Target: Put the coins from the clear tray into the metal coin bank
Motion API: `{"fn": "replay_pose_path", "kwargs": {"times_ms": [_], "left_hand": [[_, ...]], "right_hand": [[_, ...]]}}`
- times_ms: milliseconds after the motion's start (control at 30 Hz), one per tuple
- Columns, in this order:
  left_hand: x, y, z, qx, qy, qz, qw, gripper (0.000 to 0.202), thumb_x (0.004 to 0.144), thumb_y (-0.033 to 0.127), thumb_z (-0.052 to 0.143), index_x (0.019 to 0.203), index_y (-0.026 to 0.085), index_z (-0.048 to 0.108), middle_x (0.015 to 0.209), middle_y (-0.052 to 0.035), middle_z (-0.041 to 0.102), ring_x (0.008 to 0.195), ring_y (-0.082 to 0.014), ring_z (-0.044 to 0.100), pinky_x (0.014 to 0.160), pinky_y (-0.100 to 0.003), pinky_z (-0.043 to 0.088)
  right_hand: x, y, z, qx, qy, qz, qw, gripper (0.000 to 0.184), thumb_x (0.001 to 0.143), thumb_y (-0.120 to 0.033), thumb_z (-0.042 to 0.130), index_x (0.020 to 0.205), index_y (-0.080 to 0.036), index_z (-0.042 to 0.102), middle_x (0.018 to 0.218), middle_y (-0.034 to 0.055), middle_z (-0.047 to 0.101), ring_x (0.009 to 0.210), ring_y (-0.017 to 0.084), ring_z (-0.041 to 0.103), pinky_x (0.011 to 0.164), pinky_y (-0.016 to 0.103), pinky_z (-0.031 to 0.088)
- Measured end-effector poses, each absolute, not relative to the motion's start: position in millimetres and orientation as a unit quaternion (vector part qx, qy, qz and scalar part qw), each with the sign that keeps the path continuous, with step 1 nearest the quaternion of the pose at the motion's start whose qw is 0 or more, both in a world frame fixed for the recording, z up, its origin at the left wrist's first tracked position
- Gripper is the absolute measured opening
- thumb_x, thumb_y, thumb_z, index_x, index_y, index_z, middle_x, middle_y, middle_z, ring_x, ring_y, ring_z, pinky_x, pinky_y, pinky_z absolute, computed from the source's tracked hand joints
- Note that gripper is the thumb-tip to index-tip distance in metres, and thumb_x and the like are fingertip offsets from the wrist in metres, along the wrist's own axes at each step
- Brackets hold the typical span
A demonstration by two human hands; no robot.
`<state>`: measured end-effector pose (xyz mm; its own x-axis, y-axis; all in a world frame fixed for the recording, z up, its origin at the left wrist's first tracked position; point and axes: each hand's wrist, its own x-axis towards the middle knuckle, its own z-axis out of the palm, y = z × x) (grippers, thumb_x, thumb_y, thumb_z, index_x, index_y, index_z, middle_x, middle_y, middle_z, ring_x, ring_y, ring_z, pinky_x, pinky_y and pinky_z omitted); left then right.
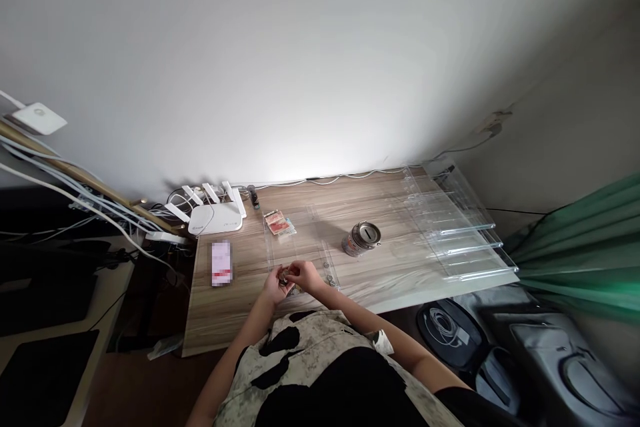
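My left hand (275,285) is cupped around several coins (285,276), low over the front of the wooden table. The fingers of my right hand (307,275) are pinched together at those coins, apparently on one of them. Below both hands lies a clear plastic tray (267,250). More loose coins (331,281) rest near its right side, and some show just under my hands. Folded banknotes (279,223), reddish and pale green, lie at the tray's back left. To the right stands a round tin money box (361,239) with a slot in its lid.
A white router (216,217) with several antennas and a small dark bottle (253,197) stand at the back left. A blurred pink-white flat item (221,263) lies in front. Stacked clear plastic trays (465,240) cover the right end of the table (400,280). Cables run along the wall.
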<state>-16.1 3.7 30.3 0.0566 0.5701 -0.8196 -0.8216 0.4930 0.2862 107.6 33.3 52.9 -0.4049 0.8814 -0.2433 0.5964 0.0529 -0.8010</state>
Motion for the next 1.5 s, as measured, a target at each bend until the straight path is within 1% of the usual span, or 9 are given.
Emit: {"fn": "replay_pose_path", "kwargs": {"times_ms": [167,400,633,800,967,1067,1200,1333,1500], "left_hand": [[-14,-1,27,-0.092,0.489,0.464,0.733,0.019,0.087,0.015,0.049,0.070,0.016,0.057,0.067,-0.0041,0.063,0.061,-0.0114,0.059,0.068,-0.024,0.049],[-20,-4,17,-0.099,0.484,0.429,0.756,0.021,0.090,0.018,0.042,0.075,0.013,0.056,0.059,-0.0019,0.057,0.047,-0.0079,0.050,0.048,-0.019,0.042],[-11,-2,23,-0.008,0.487,0.421,0.765,0.006,0.080,0.010,0.058,0.085,0.012,0.062,0.072,-0.0055,0.066,0.055,-0.0081,0.056,0.057,-0.019,0.046],[-10,-8,25,0.077,0.487,0.424,0.760,0.011,0.071,0.015,0.067,0.081,0.015,0.062,0.083,-0.0064,0.069,0.054,-0.0081,0.054,0.053,-0.021,0.042],[-9,-12,28,0.129,0.507,0.409,0.748,0.016,0.069,0.024,0.070,0.079,0.015,0.061,0.090,-0.0085,0.070,0.051,-0.0072,0.051,0.050,-0.021,0.035],[-7,-11,29,0.138,0.519,0.389,0.748,0.016,0.067,0.023,0.071,0.077,0.015,0.061,0.084,-0.0077,0.071,0.050,-0.0072,0.049,0.049,-0.022,0.032],[-1,-9,30,0.148,0.516,0.394,0.746,0.013,0.069,0.022,0.071,0.070,0.014,0.061,0.065,-0.0038,0.065,0.046,-0.0067,0.046,0.047,-0.022,0.028],[2,-12,34,0.146,0.504,0.401,0.751,0.012,0.070,0.018,0.073,0.069,0.013,0.063,0.055,0.0013,0.057,0.045,-0.0067,0.046,0.047,-0.021,0.030],[2,-14,39,0.096,0.482,0.384,0.782,0.010,0.081,0.022,0.064,0.079,0.012,0.065,0.066,-0.0044,0.064,0.058,-0.0113,0.058,0.058,-0.023,0.043]], "right_hand": [[123,36,54,-0.528,-0.726,0.410,0.163,0.012,0.072,-0.019,0.063,0.081,-0.018,0.071,0.065,0.0003,0.066,0.061,0.013,0.057,0.057,0.021,0.038],[232,90,87,-0.674,-0.643,0.162,0.325,0.027,0.084,-0.029,0.047,0.098,-0.017,0.067,0.094,0.0098,0.071,0.081,0.020,0.064,0.074,0.029,0.046],[301,113,96,-0.765,-0.610,0.068,0.195,0.016,0.080,-0.022,0.053,0.089,-0.018,0.067,0.080,0.0061,0.070,0.071,0.018,0.060,0.061,0.025,0.037],[294,114,96,-0.760,-0.632,0.055,0.142,0.018,0.081,-0.022,0.053,0.090,-0.019,0.069,0.089,0.0062,0.069,0.072,0.016,0.058,0.059,0.025,0.035],[273,106,107,-0.725,-0.645,0.018,0.240,0.027,0.084,-0.027,0.049,0.103,-0.019,0.067,0.102,0.0078,0.065,0.084,0.017,0.058,0.065,0.025,0.041],[233,85,101,-0.662,-0.692,0.116,0.265,0.028,0.085,-0.026,0.045,0.099,-0.020,0.068,0.095,0.0069,0.066,0.076,0.016,0.059,0.068,0.025,0.044],[168,45,81,-0.509,-0.759,0.375,0.151,0.021,0.079,-0.031,0.057,0.091,-0.023,0.072,0.087,0.0047,0.069,0.063,0.016,0.058,0.061,0.027,0.044],[141,22,68,-0.491,-0.751,0.419,0.138,0.015,0.075,-0.025,0.060,0.081,-0.025,0.073,0.078,0.0026,0.070,0.068,0.019,0.060,0.064,0.029,0.045],[153,28,67,-0.527,-0.738,0.403,0.124,0.012,0.068,-0.018,0.060,0.071,-0.021,0.071,0.070,0.0021,0.070,0.068,0.019,0.060,0.063,0.027,0.043]]}}
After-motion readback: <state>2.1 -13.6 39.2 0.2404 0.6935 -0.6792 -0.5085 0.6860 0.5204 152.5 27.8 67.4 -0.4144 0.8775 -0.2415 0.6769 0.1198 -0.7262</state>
